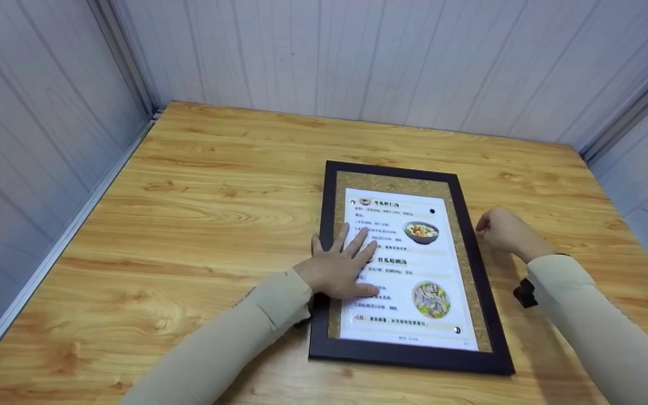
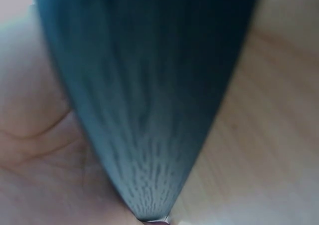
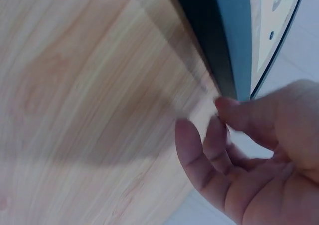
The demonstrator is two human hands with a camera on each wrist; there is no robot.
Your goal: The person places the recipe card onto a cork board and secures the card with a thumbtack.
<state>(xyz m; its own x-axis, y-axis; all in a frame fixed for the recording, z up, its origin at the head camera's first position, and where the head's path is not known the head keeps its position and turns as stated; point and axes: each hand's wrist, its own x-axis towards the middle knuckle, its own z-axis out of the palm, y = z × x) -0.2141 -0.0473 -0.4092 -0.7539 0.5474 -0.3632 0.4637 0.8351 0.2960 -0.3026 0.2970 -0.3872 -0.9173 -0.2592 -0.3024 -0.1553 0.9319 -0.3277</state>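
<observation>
A dark-framed cork board (image 1: pixel 414 360) lies flat on the wooden table. On its cork sits a white printed sheet (image 1: pixel 428 261) with two food pictures and Chinese text. Small round pins, such as the black pin (image 1: pixel 432 211), show near its corners. My left hand (image 1: pixel 341 273) rests with spread fingers across the left frame bar and the sheet. Up close in the left wrist view, the dark frame bar (image 2: pixel 149 100) runs beside the palm. Just off the right frame edge, my right hand (image 1: pixel 507 230) has curled fingers, thumb and forefinger tips (image 3: pixel 227 105) close together.
The wooden table (image 1: pixel 200 225) extends around the board on all sides. Pale panelled walls (image 1: pixel 301 62) enclose its back, left and right. A dark wrist device (image 1: pixel 525 293) hangs under the right sleeve.
</observation>
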